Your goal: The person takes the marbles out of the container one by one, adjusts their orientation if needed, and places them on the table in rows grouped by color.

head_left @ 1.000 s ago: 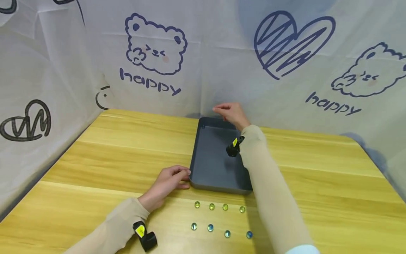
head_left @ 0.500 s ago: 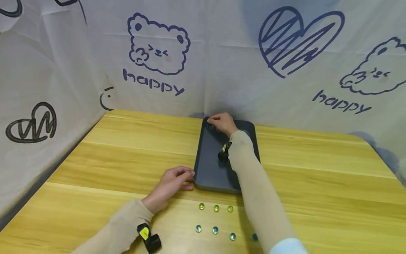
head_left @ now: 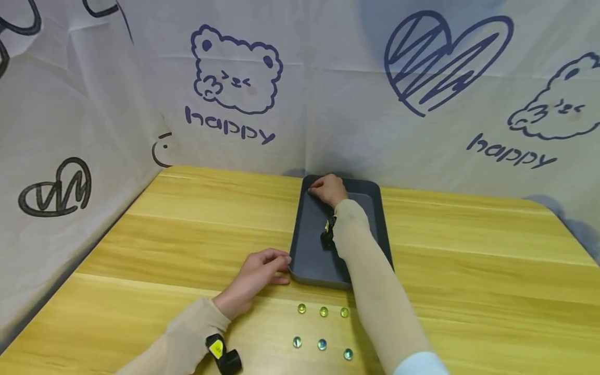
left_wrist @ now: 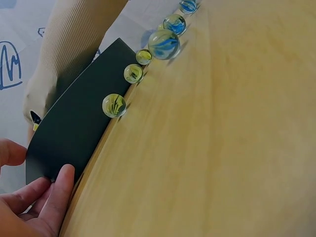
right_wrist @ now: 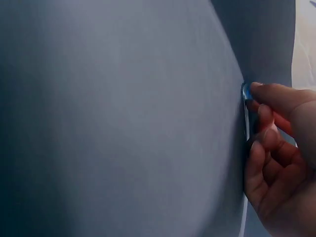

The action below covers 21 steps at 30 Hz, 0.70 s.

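A dark grey rectangular tray (head_left: 314, 263) lies on the table, its far end close to the cloth backdrop. At its near-left corner my left hand (head_left: 255, 273) touches the outer wall with fairly straight fingers, and the left wrist view shows those fingertips (left_wrist: 64, 177) against the wall. My right hand (head_left: 329, 190) reaches inside to the far-left corner. There its thumb and forefinger pinch a blue glass marble (right_wrist: 247, 90), mostly covered by the fingertips. Before the tray sit two rows of marbles, yellow-green ones (head_left: 324, 311) nearer it and blue ones (head_left: 322, 344) behind.
A white cloth (head_left: 347, 120) with bear and heart drawings hangs behind and to the left of the wooden table (head_left: 187, 224). Small black cameras (head_left: 225, 355) sit on both wrists. The right sleeve (head_left: 375, 281) crosses over the tray's right side and hides table beyond it.
My right hand has come down from above the tray's far edge, leftward into the far-left corner. The right forearm now hides one marble of each row. My left hand stays at the near-left corner.
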### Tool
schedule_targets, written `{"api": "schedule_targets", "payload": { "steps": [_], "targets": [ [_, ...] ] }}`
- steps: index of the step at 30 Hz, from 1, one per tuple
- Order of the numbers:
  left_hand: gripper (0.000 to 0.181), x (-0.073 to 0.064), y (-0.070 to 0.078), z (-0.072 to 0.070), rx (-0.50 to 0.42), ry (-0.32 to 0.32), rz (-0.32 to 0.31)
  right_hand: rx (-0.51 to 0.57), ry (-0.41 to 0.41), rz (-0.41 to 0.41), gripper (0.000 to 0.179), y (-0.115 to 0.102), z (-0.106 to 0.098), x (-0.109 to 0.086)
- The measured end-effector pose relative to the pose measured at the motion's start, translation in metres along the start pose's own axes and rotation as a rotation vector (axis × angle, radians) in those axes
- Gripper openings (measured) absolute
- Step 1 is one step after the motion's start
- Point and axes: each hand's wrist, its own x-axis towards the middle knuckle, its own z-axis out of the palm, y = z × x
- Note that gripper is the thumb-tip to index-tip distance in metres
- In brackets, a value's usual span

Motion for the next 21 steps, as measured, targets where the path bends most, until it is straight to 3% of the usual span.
{"api": "schedule_targets", "payload": {
  "steps": [5, 10, 21],
  "targets": [
    [0.026, -0.001, 0.001, 0.000, -0.002, 0.004, -0.001, -0.049, -0.023, 0.016, 0.025, -0.004, 0.003, 0.002],
    [0.026, -0.001, 0.000, 0.002, -0.003, 0.005, -0.002, -0.072, -0.072, -0.020, 0.025, -0.007, -0.002, -0.002],
    [0.025, 0.001, -0.001, 0.000, -0.006, 0.012, 0.005, 0.007, -0.185, -0.045, 0.023, -0.016, -0.045, -0.010]
  ]
}}
